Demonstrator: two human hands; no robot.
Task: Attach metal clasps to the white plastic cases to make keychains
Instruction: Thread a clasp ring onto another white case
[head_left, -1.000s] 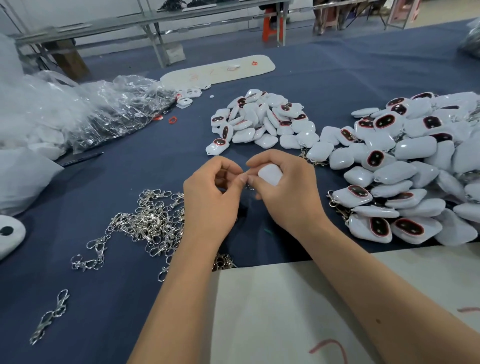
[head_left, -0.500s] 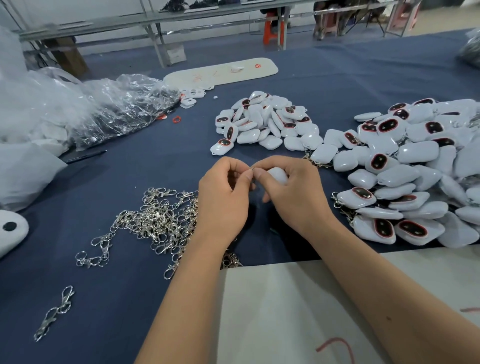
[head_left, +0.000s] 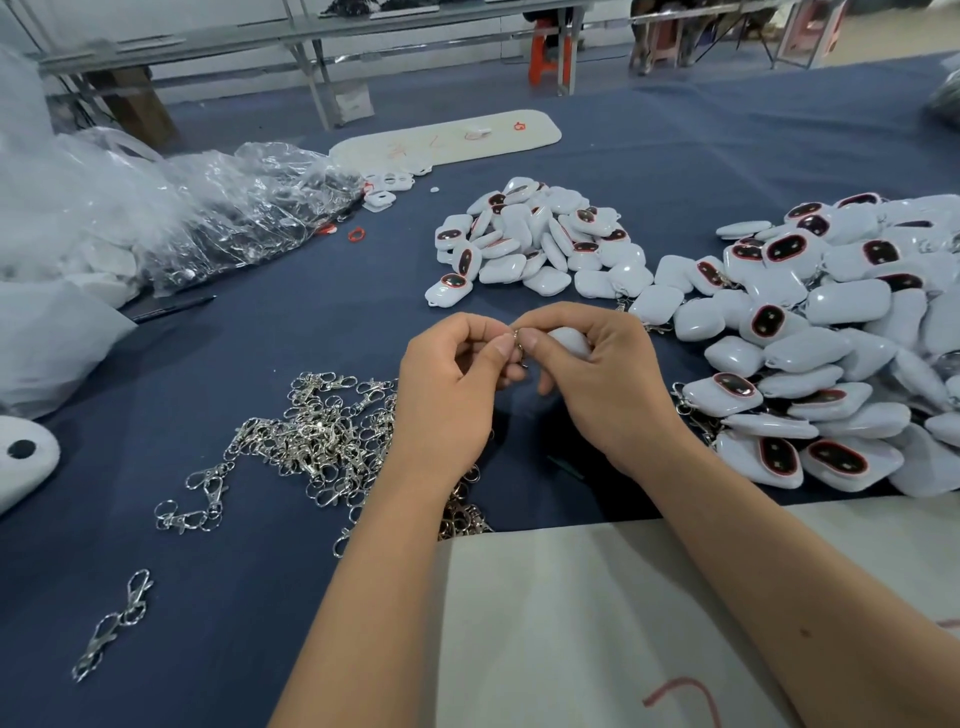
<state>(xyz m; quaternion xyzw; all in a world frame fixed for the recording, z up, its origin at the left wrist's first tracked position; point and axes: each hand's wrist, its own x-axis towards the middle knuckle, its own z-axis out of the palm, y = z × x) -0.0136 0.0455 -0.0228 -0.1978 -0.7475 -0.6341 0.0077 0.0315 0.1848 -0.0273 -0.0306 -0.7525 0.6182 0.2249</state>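
My right hand grips a white plastic case, mostly hidden by its curled fingers. My left hand pinches a small metal clasp between thumb and forefinger, right against the case. The two hands meet fingertip to fingertip above the blue cloth. A tangled heap of loose metal clasps lies to the left of my left wrist. A small pile of white cases sits beyond my hands. A larger pile of cases, some with clasps showing, spreads on the right.
Crumpled clear plastic bags lie at the far left. A pale board covers the table's near edge under my forearms. Another long pale board lies at the back. A stray clasp rests near the front left, and a white part at the left edge.
Both hands stay together at the same spot on the case and clasp; the fingers shifted slightly and a bit of metal ring now shows between the thumbs.
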